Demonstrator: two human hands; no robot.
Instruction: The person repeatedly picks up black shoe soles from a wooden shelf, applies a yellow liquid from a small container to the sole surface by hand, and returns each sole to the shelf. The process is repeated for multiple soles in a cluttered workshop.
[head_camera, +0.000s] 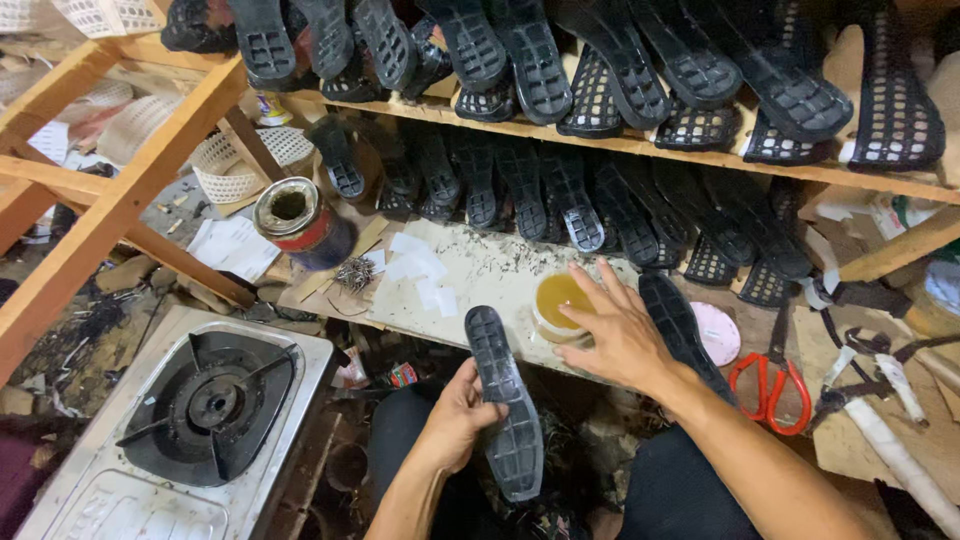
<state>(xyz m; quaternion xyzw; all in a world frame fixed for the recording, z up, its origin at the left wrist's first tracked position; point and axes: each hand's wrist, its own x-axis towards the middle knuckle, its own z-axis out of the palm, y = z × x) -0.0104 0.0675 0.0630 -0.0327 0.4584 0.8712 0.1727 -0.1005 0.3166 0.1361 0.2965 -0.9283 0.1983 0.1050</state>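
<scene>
My left hand (458, 410) grips a black rubber shoe sole (503, 400) by its edge, tread side up, above my lap. My right hand (610, 330) reaches forward with fingers spread, touching a small round container of yellowish glue (556, 300) on the white work board (480, 270). A second black sole (680, 330) lies on the board just right of that hand.
Wooden shelves (640, 145) hold several black soles and woven uppers. A tin can (295, 215) stands at the board's left. A gas stove (205, 400) sits lower left. Red-handled scissors (770, 385), a pink lid (718, 332) and tools lie at right.
</scene>
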